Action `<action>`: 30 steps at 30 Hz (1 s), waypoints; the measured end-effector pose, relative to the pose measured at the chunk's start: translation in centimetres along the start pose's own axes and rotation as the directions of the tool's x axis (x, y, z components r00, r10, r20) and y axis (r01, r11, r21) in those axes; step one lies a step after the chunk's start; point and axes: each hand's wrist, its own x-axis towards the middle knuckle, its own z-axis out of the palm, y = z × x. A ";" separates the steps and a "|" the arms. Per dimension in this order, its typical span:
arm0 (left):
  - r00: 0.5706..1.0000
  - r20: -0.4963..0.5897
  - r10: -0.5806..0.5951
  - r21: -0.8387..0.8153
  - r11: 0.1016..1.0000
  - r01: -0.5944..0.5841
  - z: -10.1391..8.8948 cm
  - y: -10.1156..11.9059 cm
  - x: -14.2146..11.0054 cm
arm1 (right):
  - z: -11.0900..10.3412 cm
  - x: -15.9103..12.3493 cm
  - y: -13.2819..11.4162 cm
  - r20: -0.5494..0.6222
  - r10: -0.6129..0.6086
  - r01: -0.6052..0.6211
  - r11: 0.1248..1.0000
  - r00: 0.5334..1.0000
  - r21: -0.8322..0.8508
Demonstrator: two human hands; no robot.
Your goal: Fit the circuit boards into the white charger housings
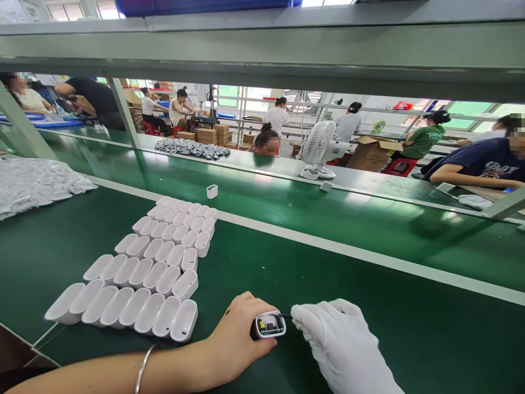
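My bare left hand [238,336], a thin bangle on its wrist, is closed round a small white plastic housing [269,324] whose open end shows electronic parts inside. My right hand [336,342] wears a white glove and pinches a thin dark wire or tool tip [286,316] at the housing's upper right corner. Both hands hover low over the green belt [287,268]. To the left of my left hand lie rows of several empty white housings [151,262], open ends facing me.
A single white housing [212,191] stands farther up the belt. A heap of white bagged parts [33,183] lies at the far left, another heap [192,148] on the far side. A white desk fan [318,149] stands beyond the belt, where several other people sit working.
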 end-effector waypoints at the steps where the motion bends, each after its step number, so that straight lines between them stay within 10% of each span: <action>1: 1.000 0.014 -0.002 0.006 1.000 0.002 -0.1 0.1 0.0 | 0.1 0.2 -0.1 -0.003 0.003 -0.003 1.000 1.000 -0.001; 30: 1.000 0.019 0.018 0.063 0.998 -0.019 0.1 0.3 0.1 | -1.0 1.2 -0.7 -0.005 0.005 -0.006 0.991 1.000 -0.132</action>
